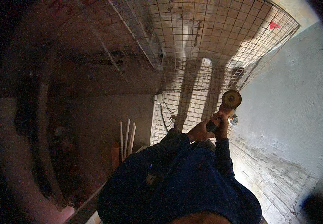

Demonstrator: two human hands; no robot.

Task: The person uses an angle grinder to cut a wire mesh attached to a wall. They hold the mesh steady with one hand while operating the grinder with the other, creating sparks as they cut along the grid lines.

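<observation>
With both hands I hold an angle grinder (213, 125) out in front of my body. Its round brownish disc (231, 99) faces up toward me at the far end of the tool. My left hand (199, 131) is closed around the dark rear part of the body. Further forward, my right hand (223, 125) wraps the grinder close behind the disc; some of its fingers are hidden. Beneath and beyond the tool spreads a large wire mesh sheet (206, 80). The disc appears near the mesh's right edge, and I cannot tell if it touches.
A grey plastered wall (292, 97) rises on the right. Just right of my hands is a small round object (234, 121), too small to name. At left, several thin white pipes (128, 138) stand beside a brown pipe (115, 154). A cable (164, 115) lies by the mesh's left edge.
</observation>
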